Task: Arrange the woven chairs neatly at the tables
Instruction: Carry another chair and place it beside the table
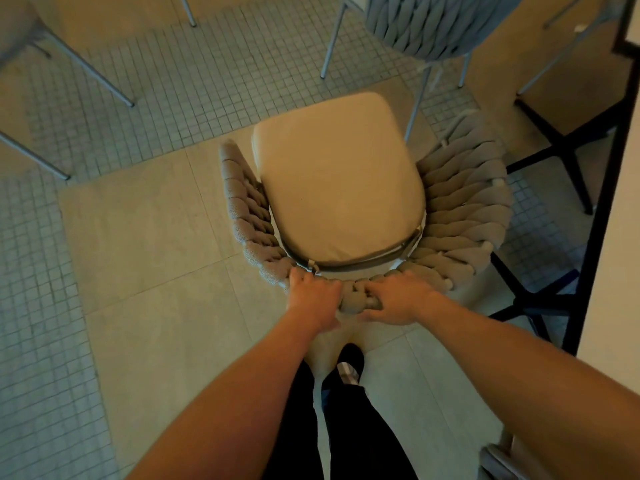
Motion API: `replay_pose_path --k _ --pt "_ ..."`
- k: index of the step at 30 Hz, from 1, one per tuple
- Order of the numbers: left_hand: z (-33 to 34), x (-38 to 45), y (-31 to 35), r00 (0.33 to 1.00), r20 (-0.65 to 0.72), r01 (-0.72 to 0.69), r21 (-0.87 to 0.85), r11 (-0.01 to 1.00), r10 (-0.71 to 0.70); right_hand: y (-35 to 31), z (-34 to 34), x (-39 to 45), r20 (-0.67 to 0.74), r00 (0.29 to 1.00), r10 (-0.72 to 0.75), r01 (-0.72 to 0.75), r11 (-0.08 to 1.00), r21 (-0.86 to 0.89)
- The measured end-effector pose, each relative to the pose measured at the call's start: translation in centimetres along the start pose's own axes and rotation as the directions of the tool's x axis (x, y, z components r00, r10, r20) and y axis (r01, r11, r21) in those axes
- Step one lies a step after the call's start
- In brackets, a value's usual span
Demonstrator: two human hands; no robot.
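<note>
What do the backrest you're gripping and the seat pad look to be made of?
Grey woven backrest: thick braided fabric rope, matte, textured strands. Beige seat cushion: smooth padded cover, probably leather or vinyl, slight sheen. Left hand and right hand grip the braid.

Woven chair [464, 209] right in front, in the middle, back rim nearest. Cushion [339, 181] on its seat, between the two woven sides. Left hand [313, 299] and right hand [398, 299] side by side on the back rim, fingers curled over it. Second woven chair [433, 26] further ahead, a bit to the right. Table base [554, 147] on the floor to the right, just beside the near chair. Thin metal legs [86, 71] far off to the left. A shoe [349, 367] below the hands, behind the chair.
</note>
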State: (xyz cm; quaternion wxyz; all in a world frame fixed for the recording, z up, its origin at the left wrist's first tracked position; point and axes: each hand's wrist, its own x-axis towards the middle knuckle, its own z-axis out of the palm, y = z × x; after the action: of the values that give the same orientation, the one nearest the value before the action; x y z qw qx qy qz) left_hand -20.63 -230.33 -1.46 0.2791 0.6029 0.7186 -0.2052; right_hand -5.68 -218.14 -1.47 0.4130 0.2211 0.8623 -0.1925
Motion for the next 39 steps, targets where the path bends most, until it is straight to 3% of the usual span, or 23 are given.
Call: replay_pose_path --k 3,8,13,20,25,29,33,39 --pt "-0.4 0.2 2.5 0.999 -0.042 -0.028 -0.08 0.996 0.025 2.9 -0.1 -0.9 0.019 1.0 0.017 -0.015 0.996 -0.088" --pt "-0.3 1.4 3.2 0.993 -0.102 -0.067 -0.113 0.991 0.055 5.1 1.1 -1.3 -0.035 0.996 0.079 -0.081 0.996 -0.044" --pt "-0.5 1.5 2.0 0.987 -0.084 -0.14 -0.073 0.987 0.134 4.0 1.0 -1.6 -0.113 0.99 0.078 -0.084 0.996 -0.042" --pt "-0.8 1.9 -4.4 0.989 0.015 -0.151 0.069 0.986 0.15 -2.2 -1.0 -0.2 -0.118 0.983 0.139 -0.126 0.986 0.109" --pt "-1.4 2.0 -10.7 0.996 0.001 -0.091 0.197 0.976 0.093 -8.5 -2.1 2.9 -0.127 0.966 0.223 -0.175 0.935 0.309" --pt "-2.3 1.4 -12.8 0.988 -0.092 0.145 0.271 0.952 -0.124 -11.6 -4.0 5.3 -0.112 0.964 0.239 -0.171 0.89 0.423" --pt "-3.0 1.4 -12.1 0.957 -0.065 0.289 0.235 0.928 -0.282 -11.2 -4.5 5.6 -0.173 0.97 0.173 -0.109 0.939 0.325" --pt "-1.7 2.2 -7.0 0.985 0.026 0.163 0.169 0.972 -0.169 -5.4 -2.8 3.3 -0.218 0.97 -0.103 0.114 0.993 0.039"
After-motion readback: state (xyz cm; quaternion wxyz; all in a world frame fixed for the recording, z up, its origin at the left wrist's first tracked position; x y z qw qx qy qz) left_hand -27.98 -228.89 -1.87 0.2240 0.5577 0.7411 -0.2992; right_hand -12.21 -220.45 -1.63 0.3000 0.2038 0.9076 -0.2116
